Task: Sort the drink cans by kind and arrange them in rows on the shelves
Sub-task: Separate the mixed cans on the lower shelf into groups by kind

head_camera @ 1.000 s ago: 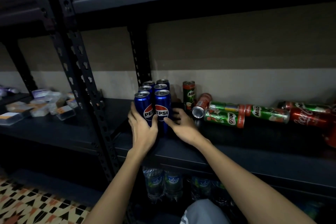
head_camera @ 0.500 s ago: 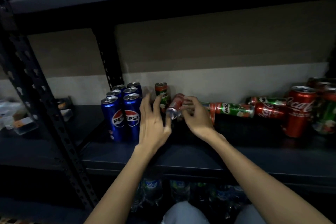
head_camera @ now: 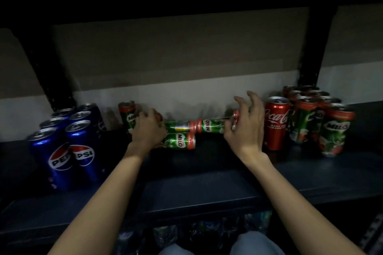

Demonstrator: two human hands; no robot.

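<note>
Far left of the shelf (head_camera: 196, 190): the Pepsi cans (head_camera: 68, 147) stand upright in a tidy double row, "PEPSI" legible on the two front labels. This kind appears sorted.

Next, an upright Milo can (head_camera: 127, 114) at the back. The left hand (head_camera: 148, 130) lies just beside it, fingers curled over something red and mostly hidden — probably a fallen can, though whether it is truly gripped cannot be told.

Centre: three lying Milo cans (head_camera: 181, 139), "MILO" readable on two, one upside down to the viewer.

The right hand (head_camera: 246, 126) has its fingers spread and loosely bent at the end of the rearmost lying can, nothing yet grasped.

Right: an upright Coca-Cola can (head_camera: 276, 123), script logo clear, touching a mixed cluster of upright cans (head_camera: 323, 118), two of them reading "MILO".

Recommendation — take each fallen can around its middle, stand it up label forward, and set it by the upright Milo can; avoid nudging the neighbours, as lying cans roll.
</note>
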